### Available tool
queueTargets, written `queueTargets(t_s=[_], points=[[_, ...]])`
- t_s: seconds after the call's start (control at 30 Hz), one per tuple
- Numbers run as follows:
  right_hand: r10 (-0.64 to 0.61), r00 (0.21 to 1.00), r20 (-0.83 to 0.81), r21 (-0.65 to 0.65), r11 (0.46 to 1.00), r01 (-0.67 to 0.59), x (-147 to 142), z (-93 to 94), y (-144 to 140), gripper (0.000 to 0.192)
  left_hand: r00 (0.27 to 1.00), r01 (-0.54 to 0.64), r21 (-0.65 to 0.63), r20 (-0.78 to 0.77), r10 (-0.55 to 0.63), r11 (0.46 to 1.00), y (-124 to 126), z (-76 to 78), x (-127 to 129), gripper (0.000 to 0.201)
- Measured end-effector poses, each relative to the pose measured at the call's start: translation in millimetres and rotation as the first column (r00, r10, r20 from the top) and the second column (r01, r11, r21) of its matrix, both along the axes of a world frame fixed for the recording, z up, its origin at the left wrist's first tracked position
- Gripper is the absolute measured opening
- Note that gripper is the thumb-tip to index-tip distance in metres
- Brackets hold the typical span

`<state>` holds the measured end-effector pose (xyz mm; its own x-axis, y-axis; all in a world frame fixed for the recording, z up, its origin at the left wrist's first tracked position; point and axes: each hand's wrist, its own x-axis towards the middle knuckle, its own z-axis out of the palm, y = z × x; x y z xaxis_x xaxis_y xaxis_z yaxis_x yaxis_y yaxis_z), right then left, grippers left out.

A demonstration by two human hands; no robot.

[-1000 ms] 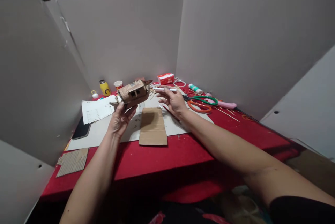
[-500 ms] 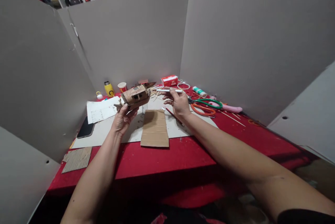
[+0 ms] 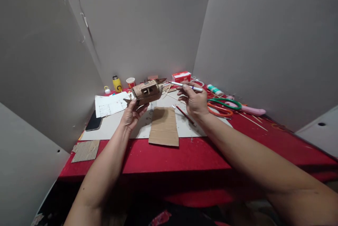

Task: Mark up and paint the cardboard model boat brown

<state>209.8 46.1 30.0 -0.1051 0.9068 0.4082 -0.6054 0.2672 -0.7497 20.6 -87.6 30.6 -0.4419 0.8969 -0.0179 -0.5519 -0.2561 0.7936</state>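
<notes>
Your left hand (image 3: 132, 115) grips the small cardboard model (image 3: 146, 91) from below at frame centre, fingers partly hidden behind it. Your right hand (image 3: 194, 101) pinches a white pen (image 3: 185, 86) just right of it; the model's far details are hard to make out.

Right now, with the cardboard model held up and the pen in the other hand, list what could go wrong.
1. The left hand holds the cardboard model from below, above the table; a loose grip could drop or crush it.
2. The right hand points the white pen toward the model; a slip might mark or dent it.
3. Scissors and thin sticks lie beside the right forearm and could be swept off.
</notes>
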Motion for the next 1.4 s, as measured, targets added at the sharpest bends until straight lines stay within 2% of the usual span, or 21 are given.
queueTargets(t_s=[0.33,0.57,0.83,1.1,1.3,1.4], points=[[-0.054,0.997,-0.053,-0.003,0.999,0.054,-0.1,3.6,-1.6,0.028,0.997,0.011,-0.026,0.083,-0.009,1.000,-1.8,3.2,1.7,0.028],[-0.021,0.995,-0.095,0.042,0.999,0.025,5.0,9.2,-6.7,0.023,0.993,0.004,-0.016,0.117,-0.002,1.000,-4.3,5.2,2.7,0.031],[0.088,0.992,-0.093,0.044,0.995,-0.084,4.8,14.6,-24.3,0.017,0.992,-0.004,-0.035,0.124,0.008,0.999,-7.1,6.4,2.8,0.035],[0.312,0.948,0.061,0.055,0.947,-0.315,-1.9,5.2,-48.8,0.018,0.987,0.033,-0.034,0.161,-0.027,0.999,-6.9,0.8,11.5,0.045],[0.361,0.932,0.040,-0.017,0.933,-0.360,-7.5,-1.6,-55.2,0.026,0.976,0.022,0.019,0.218,-0.025,1.000,-15.9,9.8,23.3,0.047],[0.368,0.930,0.016,0.001,0.930,-0.368,-8.4,-2.4,-56.4,0.026,0.975,-0.008,0.025,0.222,0.002,1.000,-18.2,13.5,25.2,0.043]])
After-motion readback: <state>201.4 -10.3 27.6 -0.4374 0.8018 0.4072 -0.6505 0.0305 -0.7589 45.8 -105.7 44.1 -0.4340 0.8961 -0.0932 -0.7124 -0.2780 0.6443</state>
